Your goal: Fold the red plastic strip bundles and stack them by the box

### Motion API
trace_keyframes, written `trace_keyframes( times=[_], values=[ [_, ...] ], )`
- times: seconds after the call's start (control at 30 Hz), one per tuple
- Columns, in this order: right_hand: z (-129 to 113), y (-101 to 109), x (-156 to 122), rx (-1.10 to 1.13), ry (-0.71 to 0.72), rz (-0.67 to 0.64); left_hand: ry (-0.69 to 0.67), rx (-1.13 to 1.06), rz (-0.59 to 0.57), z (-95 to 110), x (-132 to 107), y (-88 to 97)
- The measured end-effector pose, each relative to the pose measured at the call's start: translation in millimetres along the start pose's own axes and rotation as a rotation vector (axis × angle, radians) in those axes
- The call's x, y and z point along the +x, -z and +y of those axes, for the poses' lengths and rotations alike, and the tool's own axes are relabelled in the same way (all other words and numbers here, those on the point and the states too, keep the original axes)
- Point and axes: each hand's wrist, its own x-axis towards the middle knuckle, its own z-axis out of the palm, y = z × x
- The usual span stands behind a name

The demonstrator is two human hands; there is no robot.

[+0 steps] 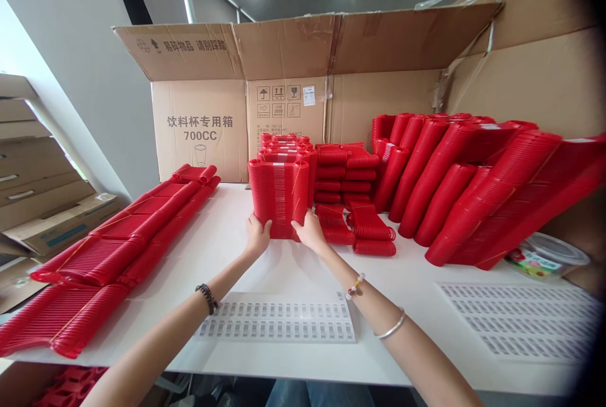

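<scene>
In the head view, my left hand (258,234) grips the lower left side of an upright bundle of stacked red plastic pieces (279,195). Closed round the lower right side of the same bundle is my right hand (309,231), thumb on its front. The bundle has rolled, ribbed edges, a thin band round it and a small white label near its top. It stands on the white table (227,268), directly in front of more upright red bundles (284,140). Below my wrists lies a sheet of small printed labels (279,320).
Flat red bundles (127,230) run along the table's left side. Piled red bundles (348,173) and tall leaning ones (440,167) occupy the right. A second label sheet (516,318) and a clear plastic tub (549,255) lie there too. Cardboard (199,104) walls the back.
</scene>
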Motion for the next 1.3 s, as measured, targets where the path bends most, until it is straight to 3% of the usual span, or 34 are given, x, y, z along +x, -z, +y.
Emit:
trace_keyframes(
  times=[0.43,0.67,1.3],
  values=[
    [12,1,19,0.017,0.002,0.174,0.021,0.008,-0.003,2,8,-29.3],
    [0,8,24,-0.019,-0.069,0.138,0.031,0.009,-0.006,3,12,-37.4],
    [-30,25,17,-0.152,-0.204,0.042,0.009,-0.012,-0.004,2,16,-38.4]
  ],
)
